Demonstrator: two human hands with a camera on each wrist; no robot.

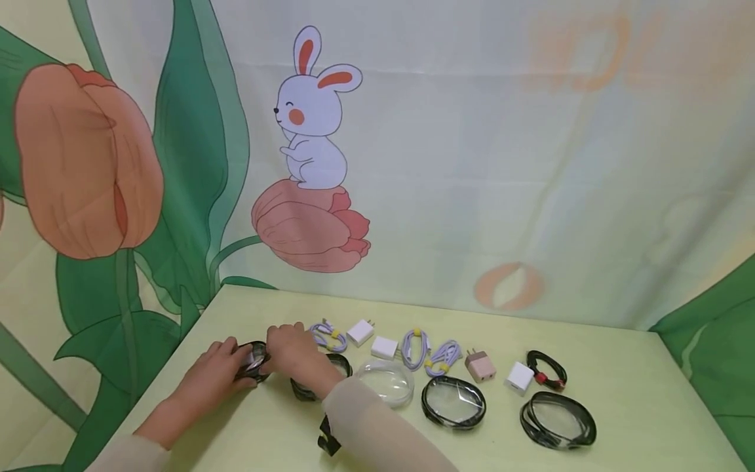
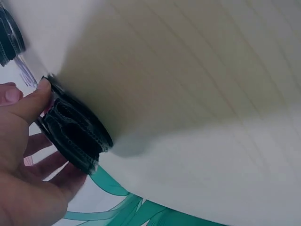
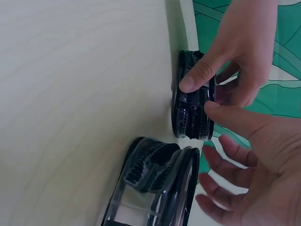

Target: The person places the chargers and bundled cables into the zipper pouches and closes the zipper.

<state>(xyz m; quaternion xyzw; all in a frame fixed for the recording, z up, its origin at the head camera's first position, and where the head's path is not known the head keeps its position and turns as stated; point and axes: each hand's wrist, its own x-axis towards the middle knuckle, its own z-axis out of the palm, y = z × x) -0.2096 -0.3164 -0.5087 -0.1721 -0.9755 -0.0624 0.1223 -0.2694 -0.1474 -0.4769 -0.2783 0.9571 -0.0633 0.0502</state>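
Note:
At the table's left side, my left hand [image 1: 209, 375] grips a small round black zip case [image 1: 255, 359] with a clear window. In the left wrist view, its thumb lies on one side of the case [image 2: 77, 134] and its fingers on the other. The case stands on its edge, its zipper band [image 3: 194, 110] facing the right hand. My right hand [image 3: 263, 165] touches the band with its thumb tip, the other fingers loosely bent and apart from it. A second black clear-sided case [image 3: 153, 176] stands close by, partly hidden behind the right arm in the head view.
To the right lie a clear round case [image 1: 407, 387] and black-rimmed cases [image 1: 429, 414] [image 1: 584, 436]. Behind them are white chargers [image 1: 360, 332], a pink charger [image 1: 480, 366], lilac cables [image 1: 444, 357] and a black cable [image 1: 560, 377]. A black object [image 1: 328, 440] shows beside the right sleeve.

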